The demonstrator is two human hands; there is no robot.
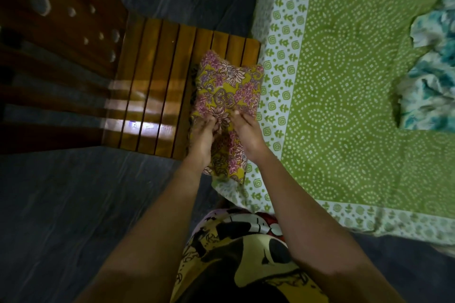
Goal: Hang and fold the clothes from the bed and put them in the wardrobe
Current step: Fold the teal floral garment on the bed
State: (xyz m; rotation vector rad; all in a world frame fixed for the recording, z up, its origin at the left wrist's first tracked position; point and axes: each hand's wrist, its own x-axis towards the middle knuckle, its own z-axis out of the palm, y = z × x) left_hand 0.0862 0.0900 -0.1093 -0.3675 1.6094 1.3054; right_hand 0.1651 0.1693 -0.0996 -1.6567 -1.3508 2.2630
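Item: folded floral cloth point(229, 86), yellow and pink, a compact oblong. Location: over the gap between the slatted chair point(157, 81) and the bed point(344, 106), far end above the seat's right edge, near end off the seat. Whether it rests on the seat or hangs free cannot be told. Hold: left hand point(202, 138) and right hand point(246, 135) meet at mid-length, fingers curled into the fabric and gripping it from both sides. Other stock: blue garment point(430, 81), crumpled and unfolded, at the far right of the bed, well apart from the hands. Wardrobe: not in view. Risks, as judged: the grip is central only, so both free ends may droop and the folds spring open when lifted. A loose layer could slip out and drop to the floor point(73, 204). A corner might drag on the seat's edge or catch in a slat gap. Clearances: the seat is bare left of the cloth, and the bed is bare between the cloth and the blue garment. The chair back closes the far left. Open floor lies at lower left beside the person for stepping away.
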